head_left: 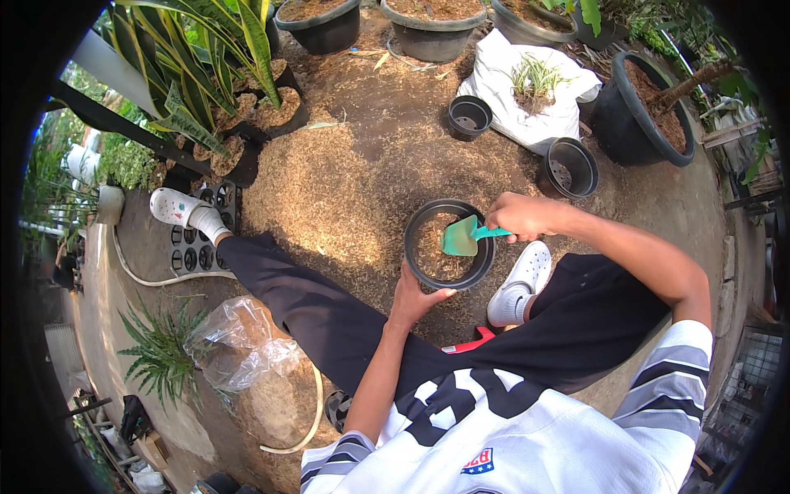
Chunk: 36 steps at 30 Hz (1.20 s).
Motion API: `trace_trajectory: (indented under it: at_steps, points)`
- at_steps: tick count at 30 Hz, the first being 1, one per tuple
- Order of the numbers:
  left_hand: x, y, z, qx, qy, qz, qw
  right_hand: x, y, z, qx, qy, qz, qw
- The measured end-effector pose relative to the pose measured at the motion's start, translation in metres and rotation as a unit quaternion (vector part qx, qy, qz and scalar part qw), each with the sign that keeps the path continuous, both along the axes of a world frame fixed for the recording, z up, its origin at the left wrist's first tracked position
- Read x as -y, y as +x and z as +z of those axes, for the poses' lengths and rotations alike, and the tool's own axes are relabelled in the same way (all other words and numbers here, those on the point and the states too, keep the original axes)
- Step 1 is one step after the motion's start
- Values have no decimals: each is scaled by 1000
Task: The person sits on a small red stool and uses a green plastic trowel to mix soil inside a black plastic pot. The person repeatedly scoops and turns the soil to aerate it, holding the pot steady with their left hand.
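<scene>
Between my legs, a round black plastic pot [480, 265] holds a layer of brown husk-like material. My left hand [414, 295] grips the pot's near left side, thumb stretched along the front and the other fingers partly hidden. In my right hand [522, 216] is the handle of a green hand trowel [457, 239], fingers closed around it. The trowel's blade is inside the pot, over the brown material. Pale husks [304, 193] are spread over the ground beside the pot.
Two smaller black pots [470, 118] [568, 168] stand near a white sack [527, 82] bearing a small striped plant [535, 81]. Large planters [434, 37] line the back. Snake plants [177, 66], a black cell tray [191, 247], and a clear plastic bag [244, 342] lie left. A red object [469, 341] is near me.
</scene>
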<state>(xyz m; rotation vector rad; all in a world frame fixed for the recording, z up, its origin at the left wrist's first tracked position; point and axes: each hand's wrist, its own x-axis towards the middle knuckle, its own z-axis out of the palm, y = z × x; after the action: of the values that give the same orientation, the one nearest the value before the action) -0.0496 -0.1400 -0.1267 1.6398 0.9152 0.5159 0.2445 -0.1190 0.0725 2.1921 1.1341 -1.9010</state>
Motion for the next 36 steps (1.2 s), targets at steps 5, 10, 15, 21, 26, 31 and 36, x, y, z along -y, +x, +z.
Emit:
trace_trajectory:
  at_steps: [5,10,15,21,26,31,36]
  points:
    - [0,0,3,4,-39,0,999,-2,8,-6,-61,-31,-90,994]
    - [-2,0,1,-7,-32,-4,999,-7,10,16,-63,-8,-109,992]
    - [-1,-2,-4,-13,-5,-3,1000,-13,17,75,-97,39,-101,989]
    - [0,-3,-3,-21,-7,-6,1000,-12,16,97,-67,62,-34,995]
    - [-1,0,-3,-6,-21,-7,1000,-4,14,56,65,163,153,973]
    - [0,-2,-7,-12,-15,-2,1000,14,-7,40,126,285,279,908]
    - [-1,-1,-3,-13,-16,-7,1000,26,-19,16,174,347,399,831]
